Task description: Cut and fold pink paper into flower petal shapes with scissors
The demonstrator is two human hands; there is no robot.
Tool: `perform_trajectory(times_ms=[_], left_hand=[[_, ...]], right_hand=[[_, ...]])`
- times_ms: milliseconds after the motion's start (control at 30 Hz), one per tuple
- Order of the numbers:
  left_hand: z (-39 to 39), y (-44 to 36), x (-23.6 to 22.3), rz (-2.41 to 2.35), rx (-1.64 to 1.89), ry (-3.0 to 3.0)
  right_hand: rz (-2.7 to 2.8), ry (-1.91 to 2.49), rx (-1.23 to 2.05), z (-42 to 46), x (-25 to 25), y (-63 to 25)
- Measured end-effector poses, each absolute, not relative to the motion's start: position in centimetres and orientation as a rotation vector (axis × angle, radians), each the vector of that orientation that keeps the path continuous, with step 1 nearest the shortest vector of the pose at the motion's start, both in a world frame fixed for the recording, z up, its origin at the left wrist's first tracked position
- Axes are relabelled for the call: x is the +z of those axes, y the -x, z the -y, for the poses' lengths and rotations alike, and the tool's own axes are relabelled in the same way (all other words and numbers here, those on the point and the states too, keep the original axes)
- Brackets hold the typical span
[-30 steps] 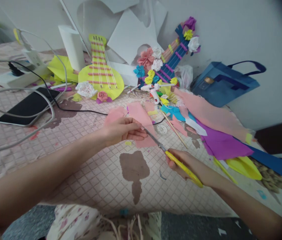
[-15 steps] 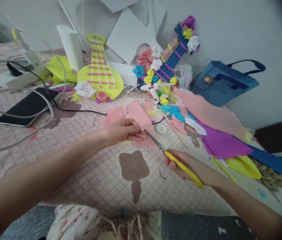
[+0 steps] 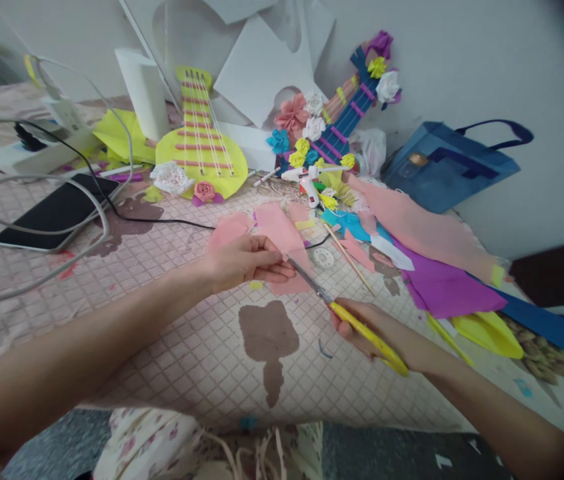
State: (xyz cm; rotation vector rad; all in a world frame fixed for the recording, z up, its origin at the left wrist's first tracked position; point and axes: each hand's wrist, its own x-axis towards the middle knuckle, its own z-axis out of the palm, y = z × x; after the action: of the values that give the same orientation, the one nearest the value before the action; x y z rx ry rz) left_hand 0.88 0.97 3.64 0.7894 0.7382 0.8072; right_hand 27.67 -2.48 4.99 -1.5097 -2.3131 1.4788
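Note:
My left hand (image 3: 255, 261) pinches the edge of a piece of pink crepe paper (image 3: 282, 230), fingers closed on it. In my right hand (image 3: 362, 327) is a pair of scissors (image 3: 359, 325) with yellow handles. The blades point up and to the left, and their tips meet the paper right beside my left fingertips. They look closed or nearly so. More pink paper (image 3: 229, 230) lies just behind my left hand. A thin wooden stick (image 3: 349, 260) rests on the cloth to the right of the blades.
A white glue gun (image 3: 308, 185) stands behind the paper. Further back are a yellow paper guitar (image 3: 202, 150) and a blue one (image 3: 345, 130) with paper flowers. Crepe sheets, including a purple one (image 3: 447, 283), cover the right side. A tablet (image 3: 57, 212) and cables lie left.

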Motion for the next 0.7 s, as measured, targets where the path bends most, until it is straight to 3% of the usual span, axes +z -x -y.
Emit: perform_trajectory(times_ms=[367,700], left_hand=[[-0.9,-0.9,3.7,-0.747,0.806,-0.782],[-0.9,-0.9,3.7,-0.741,0.814,-0.798]], right_hand=[[2.42,1.503,1.429,3.0,7.4,-26.3],[2.323,1.482,1.492,2.5,5.3,-27.4]])
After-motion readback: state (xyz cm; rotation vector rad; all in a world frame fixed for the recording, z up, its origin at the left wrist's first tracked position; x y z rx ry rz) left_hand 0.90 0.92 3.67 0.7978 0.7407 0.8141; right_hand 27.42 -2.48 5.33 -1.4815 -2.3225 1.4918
